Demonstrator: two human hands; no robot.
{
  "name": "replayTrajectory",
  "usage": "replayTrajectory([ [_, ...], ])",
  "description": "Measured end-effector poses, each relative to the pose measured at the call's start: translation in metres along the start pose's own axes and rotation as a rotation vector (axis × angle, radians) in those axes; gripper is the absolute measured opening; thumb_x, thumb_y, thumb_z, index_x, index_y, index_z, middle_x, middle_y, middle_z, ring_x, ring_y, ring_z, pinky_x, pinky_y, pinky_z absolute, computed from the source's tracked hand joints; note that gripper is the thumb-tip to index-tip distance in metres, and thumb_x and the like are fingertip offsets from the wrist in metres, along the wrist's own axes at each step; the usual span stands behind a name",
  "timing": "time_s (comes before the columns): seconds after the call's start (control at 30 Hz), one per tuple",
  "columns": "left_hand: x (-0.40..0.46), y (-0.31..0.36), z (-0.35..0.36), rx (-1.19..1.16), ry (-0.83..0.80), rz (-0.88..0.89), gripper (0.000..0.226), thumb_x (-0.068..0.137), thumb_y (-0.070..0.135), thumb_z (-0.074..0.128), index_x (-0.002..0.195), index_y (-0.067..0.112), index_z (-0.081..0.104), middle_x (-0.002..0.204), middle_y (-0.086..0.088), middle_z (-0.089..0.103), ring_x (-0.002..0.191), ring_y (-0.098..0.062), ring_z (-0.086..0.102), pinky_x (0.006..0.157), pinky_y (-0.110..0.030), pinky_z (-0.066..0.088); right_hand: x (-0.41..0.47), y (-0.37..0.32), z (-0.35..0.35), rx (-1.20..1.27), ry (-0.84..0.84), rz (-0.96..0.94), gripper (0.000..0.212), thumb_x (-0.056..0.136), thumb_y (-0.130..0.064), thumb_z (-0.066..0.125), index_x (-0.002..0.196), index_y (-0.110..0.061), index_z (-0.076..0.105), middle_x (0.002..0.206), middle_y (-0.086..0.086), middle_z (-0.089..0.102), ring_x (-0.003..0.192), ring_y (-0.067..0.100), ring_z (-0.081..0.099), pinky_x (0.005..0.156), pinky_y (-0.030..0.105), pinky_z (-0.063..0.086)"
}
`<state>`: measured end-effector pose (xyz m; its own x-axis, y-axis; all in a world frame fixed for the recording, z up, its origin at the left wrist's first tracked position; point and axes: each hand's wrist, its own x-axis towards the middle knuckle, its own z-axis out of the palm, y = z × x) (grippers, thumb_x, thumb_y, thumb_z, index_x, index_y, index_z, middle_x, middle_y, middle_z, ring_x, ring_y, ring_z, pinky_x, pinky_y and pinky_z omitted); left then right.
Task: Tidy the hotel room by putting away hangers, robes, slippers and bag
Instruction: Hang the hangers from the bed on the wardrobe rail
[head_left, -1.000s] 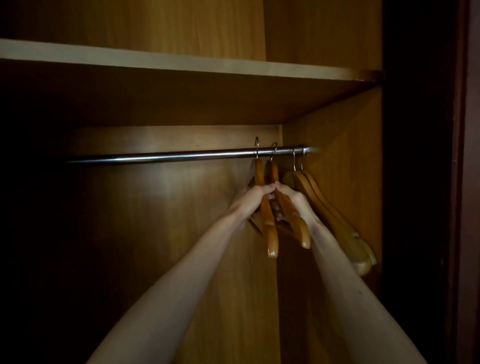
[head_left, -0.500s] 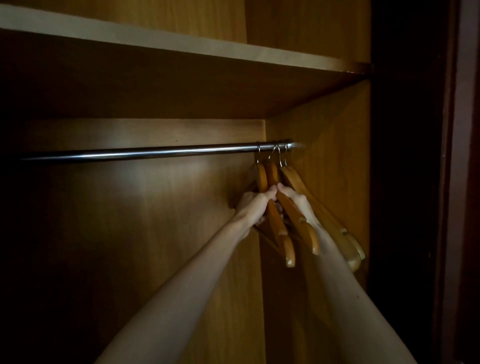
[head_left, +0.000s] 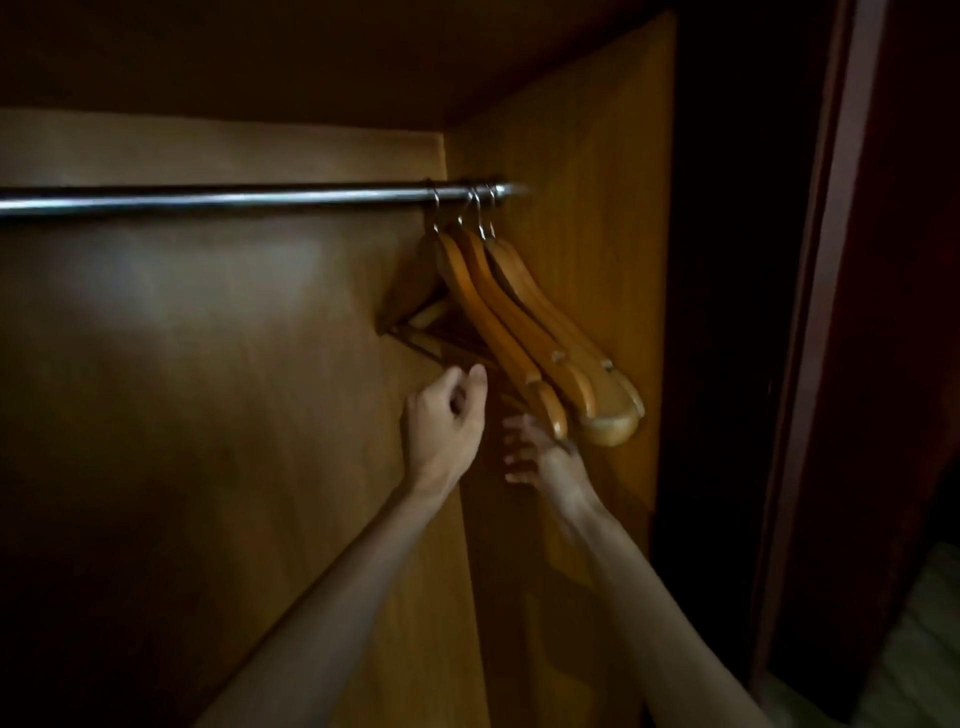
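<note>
Several wooden hangers (head_left: 524, 332) hang bunched at the right end of the metal rail (head_left: 218, 199), hard against the wardrobe's right wall. My left hand (head_left: 444, 421) hovers just below and left of them, fingers loosely curled, holding nothing. Lower down, under the hangers' near tips, my right hand (head_left: 535, 449) is blurred, its fingers spread and empty. Neither hand touches a hanger.
The wardrobe's wooden back panel (head_left: 208, 389) and right side wall (head_left: 587, 156) enclose the space. A dark door frame (head_left: 810, 364) stands at the right. Pale carpet (head_left: 914, 649) shows at the bottom right.
Both hands have let go of the hangers and dropped below them. The hangers now hang pushed together at the rail's right end. The view has tilted down, losing the shelf.
</note>
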<state>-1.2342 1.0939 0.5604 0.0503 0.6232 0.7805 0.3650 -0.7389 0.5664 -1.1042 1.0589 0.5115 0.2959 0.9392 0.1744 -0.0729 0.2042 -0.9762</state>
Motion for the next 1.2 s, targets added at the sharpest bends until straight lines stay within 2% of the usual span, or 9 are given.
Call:
replayTrajectory([
  [0.17, -0.094, -0.060, 0.030, 0.151, -0.264, -0.005, 0.031, 0.099, 0.042, 0.057, 0.072, 0.033, 0.045, 0.052, 0.006, 0.047, 0.045, -0.011, 0.047, 0.046, -0.035, 0.038, -0.044, 0.093, -0.023, -0.320, 0.084, 0.100, 0.052, 0.101, -0.057, 0.043, 0.138, -0.021, 0.053, 0.126, 0.003, 0.064, 0.095, 0.012, 0.065, 0.081, 0.027, 0.055],
  [0.23, -0.136, -0.080, 0.041, 0.175, -0.451, -0.075, 0.022, 0.096, 0.042, 0.060, 0.078, 0.033, 0.051, 0.058, 0.009, 0.053, 0.051, -0.007, 0.051, 0.047, -0.030, 0.037, -0.068, 0.124, -0.035, -0.483, 0.084, 0.089, 0.040, 0.103, -0.051, 0.043, 0.116, -0.018, 0.062, 0.093, 0.005, 0.069, 0.068, 0.012, 0.059, 0.055, 0.022, 0.046],
  [0.3, -0.180, -0.094, 0.050, 0.184, -0.644, -0.168, 0.016, 0.096, 0.044, 0.061, 0.087, 0.031, 0.057, 0.071, 0.011, 0.061, 0.062, -0.008, 0.057, 0.053, -0.026, 0.037, -0.093, 0.155, -0.051, -0.631, 0.120, 0.122, 0.041, 0.103, -0.052, 0.043, 0.105, -0.017, 0.065, 0.080, 0.002, 0.067, 0.059, 0.013, 0.059, 0.049, 0.025, 0.045],
  [0.43, -0.267, -0.109, 0.066, 0.135, -1.031, -0.376, 0.021, 0.100, 0.042, 0.058, 0.106, 0.022, 0.059, 0.088, 0.008, 0.062, 0.069, -0.003, 0.055, 0.055, -0.018, 0.035, -0.155, 0.216, -0.085, -0.844, 0.173, 0.241, 0.046, 0.100, -0.057, 0.045, 0.105, -0.016, 0.066, 0.103, 0.006, 0.070, 0.087, 0.025, 0.068, 0.068, 0.039, 0.055],
  [0.6, -0.365, -0.121, 0.093, 0.218, -1.352, -0.330, 0.032, 0.096, 0.047, 0.060, 0.116, 0.022, 0.065, 0.101, 0.004, 0.067, 0.086, -0.017, 0.064, 0.070, -0.030, 0.050, -0.246, 0.273, -0.124, -0.922, 0.251, 0.476, 0.053, 0.095, -0.063, 0.048, 0.116, -0.018, 0.069, 0.117, 0.002, 0.068, 0.103, 0.022, 0.066, 0.075, 0.030, 0.047],
  [0.73, -0.435, -0.103, 0.119, 0.250, -1.612, -0.297, 0.033, 0.093, 0.050, 0.062, 0.109, 0.022, 0.068, 0.104, 0.002, 0.072, 0.094, -0.021, 0.068, 0.083, -0.035, 0.055, -0.326, 0.299, -0.145, -0.867, 0.361, 0.701, 0.060, 0.090, -0.066, 0.056, 0.119, -0.015, 0.067, 0.118, 0.005, 0.068, 0.106, 0.024, 0.065, 0.083, 0.036, 0.054],
  [0.9, -0.520, -0.040, 0.146, 0.203, -1.898, -0.072, 0.020, 0.085, 0.050, 0.065, 0.086, 0.030, 0.070, 0.095, 0.000, 0.075, 0.093, -0.023, 0.070, 0.079, -0.036, 0.058, -0.445, 0.323, -0.171, -0.719, 0.539, 0.964, 0.076, 0.084, -0.073, 0.058, 0.130, -0.012, 0.064, 0.130, 0.007, 0.066, 0.119, 0.025, 0.062, 0.095, 0.037, 0.052],
  [1.03, -0.588, 0.038, 0.166, 0.156, -2.100, 0.161, 0.030, 0.073, 0.058, 0.061, 0.084, 0.033, 0.072, 0.096, 0.003, 0.076, 0.094, -0.020, 0.069, 0.083, -0.034, 0.057, -0.548, 0.329, -0.189, -0.551, 0.734, 1.122, 0.077, 0.084, -0.072, 0.059, 0.130, -0.011, 0.063, 0.128, 0.007, 0.067, 0.116, 0.026, 0.063, 0.089, 0.034, 0.049],
  [1.2, -0.678, 0.146, 0.185, 0.107, -2.321, 0.427, 0.025, 0.088, 0.038, 0.067, 0.103, 0.019, 0.077, 0.104, -0.003, 0.075, 0.099, -0.021, 0.067, 0.079, -0.025, 0.048, -0.683, 0.331, -0.212, -0.353, 1.013, 1.219, 0.068, 0.084, -0.072, 0.059, 0.113, -0.012, 0.073, 0.109, 0.008, 0.074, 0.100, 0.026, 0.068, 0.081, 0.034, 0.054],
])
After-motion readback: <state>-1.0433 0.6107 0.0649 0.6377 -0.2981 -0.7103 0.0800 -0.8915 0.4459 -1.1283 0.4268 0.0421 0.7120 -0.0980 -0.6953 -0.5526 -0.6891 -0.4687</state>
